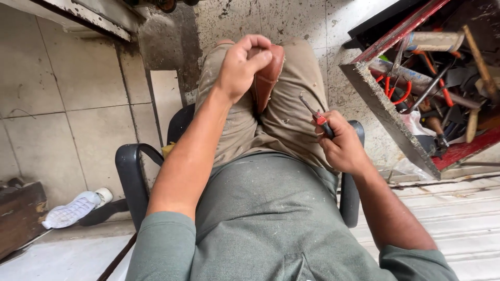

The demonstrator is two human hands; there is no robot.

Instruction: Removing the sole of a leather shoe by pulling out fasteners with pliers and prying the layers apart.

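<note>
On the seated person's lap, between the knees, one brown leather shoe stands on edge, sole side turned toward the right thigh. The left hand is clamped over the shoe's upper end, fingers curled tight around it. Just right of the shoe, and apart from it, the right hand is closed around the red-collared handle of one hooked awl, whose bent metal tip points toward the shoe without touching it. The hands are thus apart, each gripping its own object.

As a judgement: the work on the shoe appears to be mid-course. The shoe is braced and the tool is in hand, but the tip is not engaged; no thread or finished seam can be made out, so how much is done cannot be told.

Around the shoe: one dark chair with two armrests carries the person. Right of the shoe, one open red toolbox holds a jumble of tools, too tangled to count, including orange-handled pliers. Far left of the shoe, on the tiled floor, lies one white sneaker, beside a wooden block.
</note>
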